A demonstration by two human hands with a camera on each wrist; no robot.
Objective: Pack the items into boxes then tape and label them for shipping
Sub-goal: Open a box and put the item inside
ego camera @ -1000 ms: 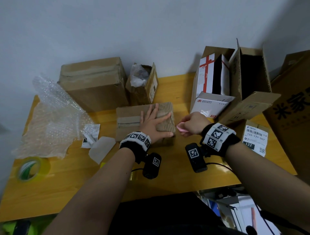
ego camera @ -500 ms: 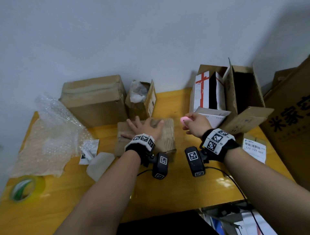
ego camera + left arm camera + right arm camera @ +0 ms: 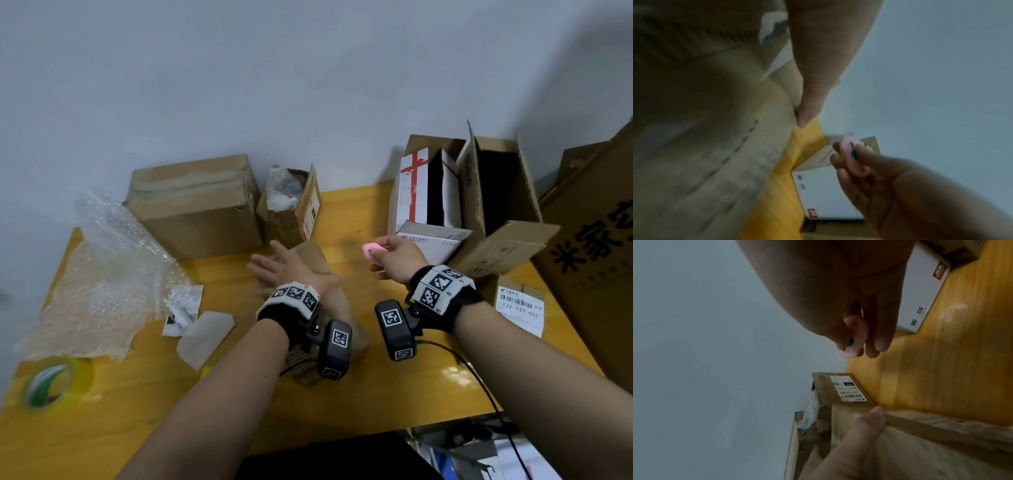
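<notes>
Turning the small cardboard box (image 3: 329,308) under a flat palm, the left hand (image 3: 284,270) lies with fingers spread and straight across its top, thumb along the box's right edge, gripping nothing. A second ago the box lay square to the table's front edge; now it stands skewed, one corner swung toward the person and its corrugated end showing below the wrist camera. Just to its right, the right hand (image 3: 394,257) is lifted off the table (image 3: 342,404) and pinches a small pink cutter (image 3: 371,251) between thumb and fingers; a second ago it hovered low beside the box, so it has come up and away. My reading is that a tape run has been cut and the box is being rotated for the next seam or for a label, so the sealing looks well along but not finished.

At the front left corner sits the roll of green-cored tape (image 3: 54,382), with bubble wrap (image 3: 113,270) behind it along the left edge. Toward the back edge stand a large taped carton (image 3: 198,205) and a small open box with plastic stuffing (image 3: 293,205); at the back right, open cartons (image 3: 493,202) stand upright.
</notes>
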